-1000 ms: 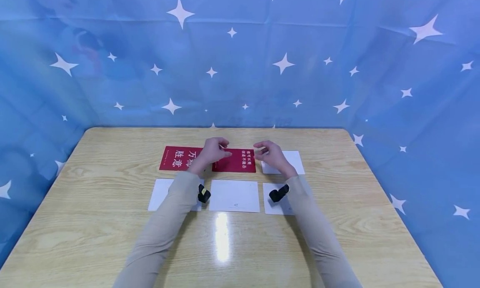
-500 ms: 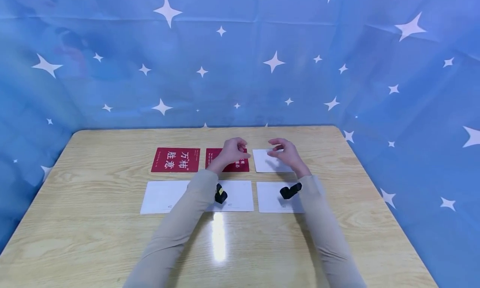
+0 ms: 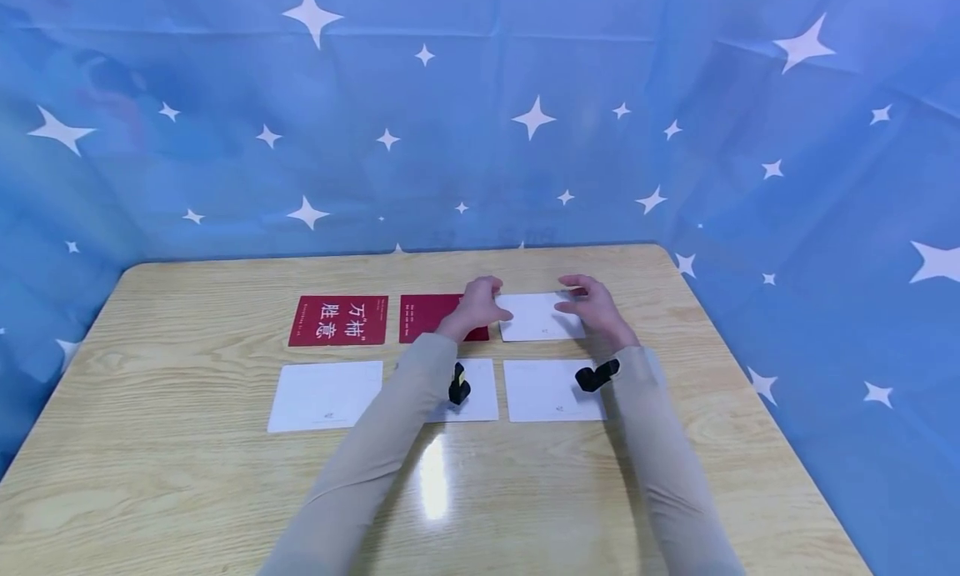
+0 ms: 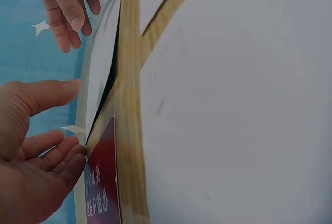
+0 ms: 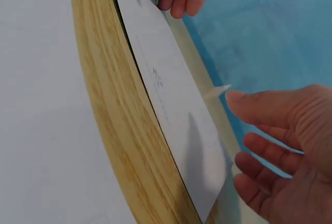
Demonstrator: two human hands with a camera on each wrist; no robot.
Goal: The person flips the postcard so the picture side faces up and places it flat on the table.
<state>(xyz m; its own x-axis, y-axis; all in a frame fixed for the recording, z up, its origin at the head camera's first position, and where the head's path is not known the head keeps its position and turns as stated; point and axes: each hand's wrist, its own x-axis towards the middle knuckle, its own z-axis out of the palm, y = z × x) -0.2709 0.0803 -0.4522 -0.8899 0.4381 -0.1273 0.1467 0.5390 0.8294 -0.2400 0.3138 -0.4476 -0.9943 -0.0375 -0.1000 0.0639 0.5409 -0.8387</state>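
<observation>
My left hand (image 3: 476, 307) hovers over the right part of the middle red card (image 3: 423, 313), thumb and fingers apart with nothing between them. Beside it lies a white card (image 3: 534, 318) in the back row. At that card's right end is my right hand (image 3: 596, 308), fingers loosely bent and apart. In the left wrist view, the left hand (image 4: 39, 151) is next to the red card (image 4: 101, 193) and the edge of the white card (image 4: 101, 63). In the right wrist view, a gap shows between the right thumb and fingers (image 5: 259, 154), by the white card (image 5: 166, 89).
Another red card (image 3: 339, 321) with white characters lies at the back left. A front row of white cards holds a left card (image 3: 326, 397), a middle card (image 3: 482, 397) partly behind the left sleeve, and a right card (image 3: 551, 388). A blue starred curtain (image 3: 390, 176) borders the wooden table (image 3: 187, 476).
Both hands have moved right along the back row, from around the middle red card to around the white card at the right. The cards keep their layout. The head view has turned slightly right.
</observation>
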